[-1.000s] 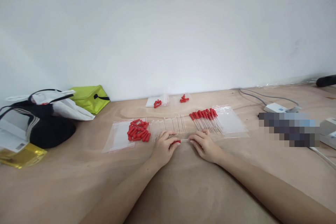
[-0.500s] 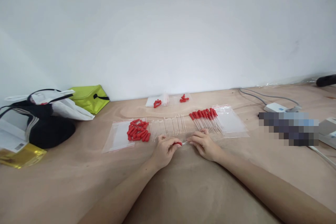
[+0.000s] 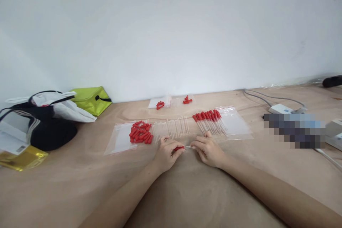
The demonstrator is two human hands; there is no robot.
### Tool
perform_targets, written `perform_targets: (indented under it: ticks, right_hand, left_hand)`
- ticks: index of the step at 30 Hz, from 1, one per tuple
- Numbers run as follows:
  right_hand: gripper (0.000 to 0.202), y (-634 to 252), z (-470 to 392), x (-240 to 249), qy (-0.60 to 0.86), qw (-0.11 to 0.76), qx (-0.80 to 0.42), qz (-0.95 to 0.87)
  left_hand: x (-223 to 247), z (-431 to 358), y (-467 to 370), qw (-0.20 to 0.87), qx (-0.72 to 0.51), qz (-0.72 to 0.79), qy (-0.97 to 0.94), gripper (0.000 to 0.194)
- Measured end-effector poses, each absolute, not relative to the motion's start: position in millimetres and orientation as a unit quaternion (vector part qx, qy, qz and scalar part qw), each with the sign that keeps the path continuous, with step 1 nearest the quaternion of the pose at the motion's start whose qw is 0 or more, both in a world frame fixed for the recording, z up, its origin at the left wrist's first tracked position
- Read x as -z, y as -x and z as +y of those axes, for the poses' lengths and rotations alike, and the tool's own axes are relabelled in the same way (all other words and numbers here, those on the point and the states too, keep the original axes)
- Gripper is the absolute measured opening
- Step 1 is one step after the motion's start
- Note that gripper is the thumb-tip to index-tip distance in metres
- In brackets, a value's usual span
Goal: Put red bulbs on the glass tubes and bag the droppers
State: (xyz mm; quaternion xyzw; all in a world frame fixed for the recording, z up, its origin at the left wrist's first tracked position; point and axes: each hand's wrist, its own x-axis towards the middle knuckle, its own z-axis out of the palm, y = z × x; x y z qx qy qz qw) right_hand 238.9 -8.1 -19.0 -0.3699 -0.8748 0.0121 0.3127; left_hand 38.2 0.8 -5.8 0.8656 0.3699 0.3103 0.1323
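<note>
Between thumb and fingers, my left hand [image 3: 169, 153] pinches a red rubber bulb [image 3: 179, 148]. A thin clear tube [image 3: 187, 147] runs from the bulb to the fingertips of my right hand [image 3: 207, 149], which are closed on it. Loose red bulbs [image 3: 140, 132] lie in a pile on a clear bag at the left. Several clear tubes [image 3: 171, 128] are spread side by side beyond my hands. Right of these, tubes with red bulbs on their ends [image 3: 207, 115] lie in a slanted row, partly over another clear bag [image 3: 235, 123].
Smaller groups of red bulbs [image 3: 160, 105] and tubes lie near the wall. At the left are a black bag [image 3: 53, 133], a green bag [image 3: 88, 99] and a gold packet [image 3: 24, 158]. A white box [image 3: 280, 109], cables and a blurred object stand at the right.
My right hand has moved slightly down, and the line of bulb and tube between my hands is a little lower. More of the red bulb shows at my left fingers.
</note>
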Motion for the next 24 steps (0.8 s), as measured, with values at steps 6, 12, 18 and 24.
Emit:
perform_targets:
  ticks: [6,12,18,24]
  right_hand:
    - [0.024,-231,-13,21,0.38,0.306,-0.085,-0.869]
    - [0.022,-225,-13,21,0.399,0.297,-0.129,-0.858]
    - [0.023,-215,-17,9,0.434,0.239,-0.039,-0.868]
    - [0.02,-217,-12,-5,0.486,0.216,0.026,-0.847]
  left_hand:
    - [13,2,-38,0.1,-0.327,0.33,-0.88,0.014]
    - [12,3,-38,0.089,-0.313,0.32,-0.89,0.015]
    - [5,9,-33,0.07,-0.296,0.323,-0.896,0.015]
    - [8,14,-26,-0.002,-0.338,0.381,-0.861,0.024]
